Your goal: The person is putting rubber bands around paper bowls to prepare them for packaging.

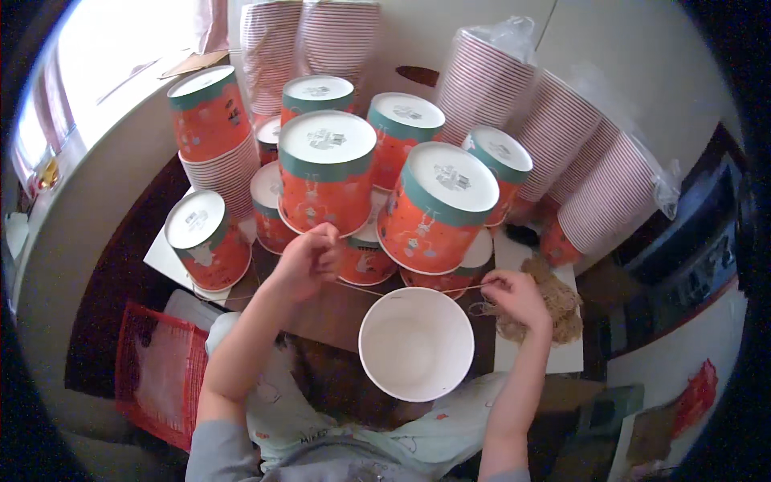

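Observation:
A light strand of twine (357,287) runs between my two hands, passing behind the rim of an upright paper bucket (416,345). The bucket's open white mouth faces up, close to my lap. My left hand (307,263) is closed on the twine, its fingers curled in front of an upturned orange bucket. My right hand (516,297) pinches the other end of the strand, just right of the white bucket. Right beside that hand lies a tangled brown bundle of twine (556,309). Part of the strand is hidden behind the bucket.
Upturned orange-and-green paper buckets (328,181) crowd the table ahead, some stacked on others. Tall plastic-wrapped stacks of buckets (486,80) stand along the wall. A red plastic basket (161,369) sits at lower left. A window (132,48) is at far left.

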Demonstrator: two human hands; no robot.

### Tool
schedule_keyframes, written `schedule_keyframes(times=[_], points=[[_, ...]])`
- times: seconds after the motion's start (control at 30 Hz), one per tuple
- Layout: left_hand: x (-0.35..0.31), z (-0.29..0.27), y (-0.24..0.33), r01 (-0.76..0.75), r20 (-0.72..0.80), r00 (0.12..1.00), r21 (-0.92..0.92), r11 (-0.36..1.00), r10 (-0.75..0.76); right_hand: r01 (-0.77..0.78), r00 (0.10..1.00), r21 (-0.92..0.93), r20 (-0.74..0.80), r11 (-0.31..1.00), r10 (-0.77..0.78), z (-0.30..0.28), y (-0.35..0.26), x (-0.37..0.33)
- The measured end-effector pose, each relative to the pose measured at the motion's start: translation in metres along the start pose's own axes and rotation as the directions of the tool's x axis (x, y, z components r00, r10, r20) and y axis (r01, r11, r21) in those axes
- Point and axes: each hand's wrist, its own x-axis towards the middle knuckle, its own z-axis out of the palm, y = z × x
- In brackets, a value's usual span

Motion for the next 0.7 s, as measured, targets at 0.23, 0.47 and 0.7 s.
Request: schedule_keyframes(times=[0.23,0.47,0.7], points=[[0.0,-0.005,0.011,-0.125,0.004,0.992,0.06,0.99,0.125,-0.159,0.924,-0.479,-0.38,0.864,-0.041,-0.033,0.081,0.006],[0.004,-0.007,0.003,-0.121,-0.003,0.992,0.256,0.959,0.126,0.051,0.998,-0.006,0.025,0.999,-0.051,0.0,-0.021,-0.026],[-0.001,0.0,-0.002,-0.069,0.04,0.997,0.227,0.971,0.062,0.651,0.739,-0.227,0.407,0.725,-0.536,0.064,-0.062,-0.087]])
